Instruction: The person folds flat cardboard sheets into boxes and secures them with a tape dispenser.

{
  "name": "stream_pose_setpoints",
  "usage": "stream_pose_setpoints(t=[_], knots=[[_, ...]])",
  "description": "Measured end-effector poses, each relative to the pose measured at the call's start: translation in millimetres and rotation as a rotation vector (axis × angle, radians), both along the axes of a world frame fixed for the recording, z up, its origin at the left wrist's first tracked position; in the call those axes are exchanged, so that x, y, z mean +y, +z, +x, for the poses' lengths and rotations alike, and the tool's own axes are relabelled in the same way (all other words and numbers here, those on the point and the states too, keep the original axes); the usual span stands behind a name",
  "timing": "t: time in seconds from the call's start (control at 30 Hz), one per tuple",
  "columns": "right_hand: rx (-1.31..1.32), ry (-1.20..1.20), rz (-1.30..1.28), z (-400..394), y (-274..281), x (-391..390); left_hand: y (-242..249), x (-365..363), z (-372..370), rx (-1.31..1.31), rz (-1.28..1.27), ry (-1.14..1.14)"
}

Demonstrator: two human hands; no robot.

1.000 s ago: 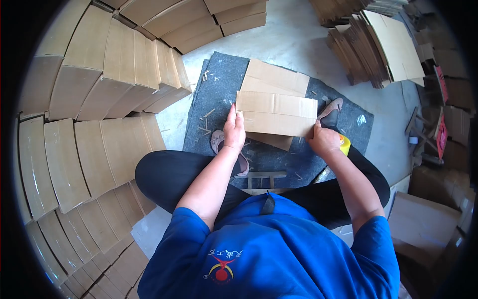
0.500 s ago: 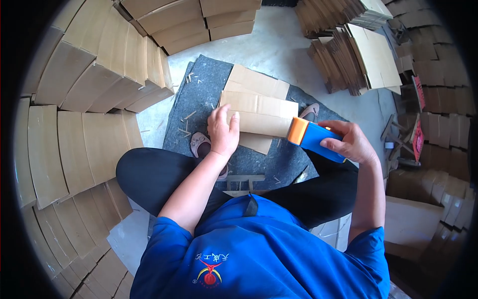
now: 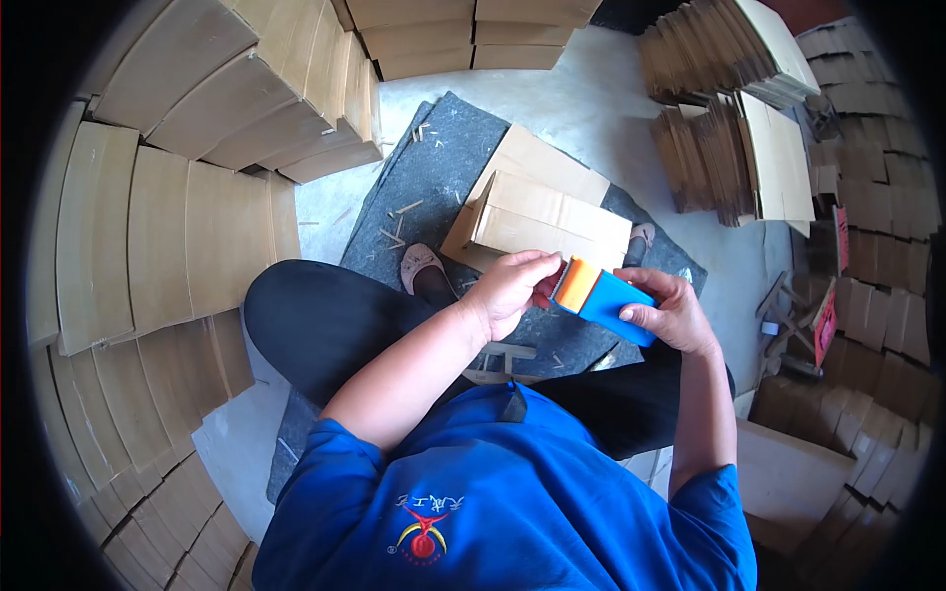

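Note:
My right hand [image 3: 670,307] grips a blue and orange tape dispenser [image 3: 616,303] by its blue body, fingers above and thumb on the near side. At the orange front end with its toothed edge, the fingers of my left hand [image 3: 517,294] are pinched together. What lies between those fingertips is too small to make out. Just beyond both hands a folded cardboard box [image 3: 552,212] rests with its near left edge raised. Beneath it lies a flat cardboard piece [image 3: 537,153].
A dark grey mat [image 3: 379,231] with scattered scraps covers the floor between my feet. Stacked cartons [image 3: 158,236] rise on the left, and more boxes [image 3: 424,34] stand at the back. Upright bundles of flat cardboard [image 3: 778,158] stand at the right, near a small folding stool [image 3: 793,320].
My left hand has left the box and moved right to the dispenser's front. The dispenser has come slightly nearer, away from the box's edge. The camera view has shifted.

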State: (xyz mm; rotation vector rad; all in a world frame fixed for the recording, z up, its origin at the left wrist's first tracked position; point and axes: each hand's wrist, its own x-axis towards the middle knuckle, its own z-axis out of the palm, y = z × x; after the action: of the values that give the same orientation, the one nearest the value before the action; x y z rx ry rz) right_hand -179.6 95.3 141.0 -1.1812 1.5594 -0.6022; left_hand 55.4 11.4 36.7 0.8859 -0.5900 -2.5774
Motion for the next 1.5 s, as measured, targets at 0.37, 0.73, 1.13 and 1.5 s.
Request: stream_pose_setpoints(t=[0.37, 0.73, 1.13, 1.5], knots=[[0.372, 0.094, 0.082, 23.2, 2.1, -57.4, -28.1, -72.9, 45.1, -0.524, -0.134, 0.302], [0.768, 0.201, 0.278, 41.0, -22.8, -140.3, -65.7, -132.2, 54.7, -0.734, -0.171, 0.267], [1.01, 0.457, 0.344, 76.3, -30.3, -166.8, -96.9, -130.5, 55.3, -0.773, -0.151, 0.264], [1.226, 0.862, -0.325, 160.5, -96.3, -98.9, -91.3, -131.3, 63.6, -0.705, -0.182, 0.254]])
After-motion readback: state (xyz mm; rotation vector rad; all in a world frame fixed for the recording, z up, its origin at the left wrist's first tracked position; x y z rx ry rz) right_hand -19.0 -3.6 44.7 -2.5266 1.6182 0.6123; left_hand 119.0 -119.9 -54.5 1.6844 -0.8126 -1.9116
